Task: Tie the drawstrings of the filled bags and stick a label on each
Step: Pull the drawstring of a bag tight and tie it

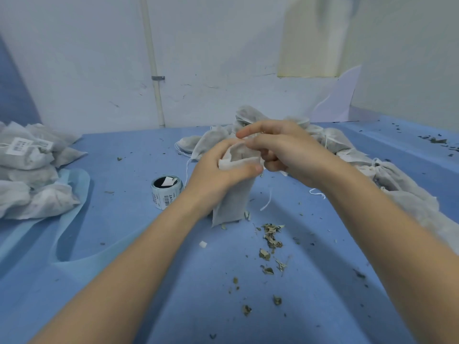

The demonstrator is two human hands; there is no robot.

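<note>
Upright on the table [323, 306], a bag [232, 194] is gripped at its neck by the left hand [218, 170]; the right hand [285, 155] pinches its drawstring [267, 199] beside the mouth.

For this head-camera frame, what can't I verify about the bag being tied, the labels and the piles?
- Head view: knot state of the held bag; left hand and right hand cover its mouth.
- Print on the label roll and on the labelled bags at left: too small.
- Left pile's extent: cut off by the frame edge.
- Unlabelled bag pile: partly behind the right hand.
</note>
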